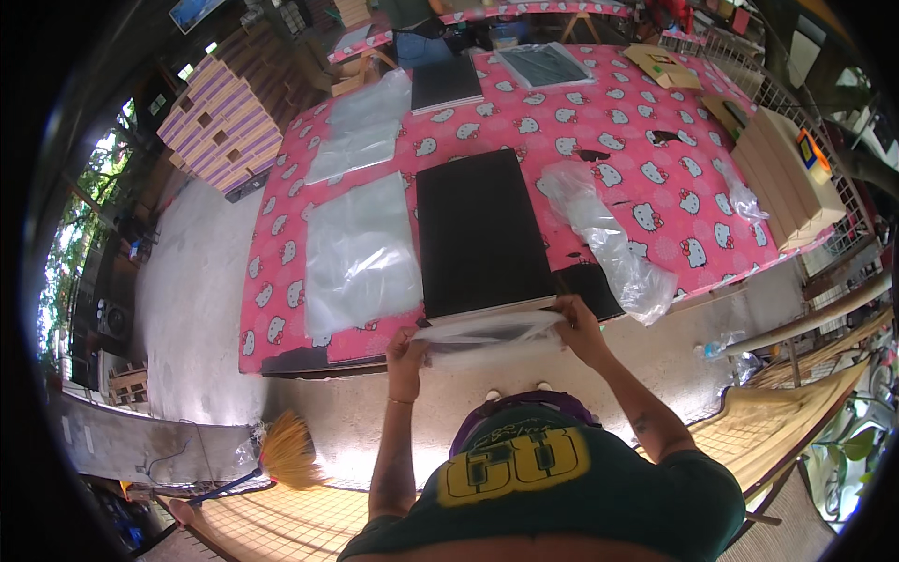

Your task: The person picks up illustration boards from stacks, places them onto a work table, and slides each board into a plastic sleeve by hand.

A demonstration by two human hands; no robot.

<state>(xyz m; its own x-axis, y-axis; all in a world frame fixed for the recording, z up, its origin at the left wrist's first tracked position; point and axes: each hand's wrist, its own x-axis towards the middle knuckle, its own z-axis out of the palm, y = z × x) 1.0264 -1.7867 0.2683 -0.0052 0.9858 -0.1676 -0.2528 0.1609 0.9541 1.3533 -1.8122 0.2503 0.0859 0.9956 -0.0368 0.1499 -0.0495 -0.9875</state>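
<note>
Between my two hands a clear plastic bag [487, 348] is stretched wide at the table's near edge. My left hand [405, 360] has its fingers pinched on one end of the bag. At the other end my right hand [581, 328] grips the plastic, close to the table edge. Right beyond the bag lies a stack of flat black panels [482, 229] with pale edges showing at the near side. Whether any panel is inside the bag I cannot tell. Left of the stack is a pile of flat clear bags [361, 248]. Crumpled clear plastic [618, 248] lies to its right.
A pink patterned cloth [646, 217] covers the table. Farther back are another black stack [445, 84], more clear bags [361, 131] and a wrapped dark panel [545, 66]. Cardboard [782, 178] and a tape dispenser [813, 155] sit right. Boxes [223, 131] rise left; a broom [288, 451] stands lower left.
</note>
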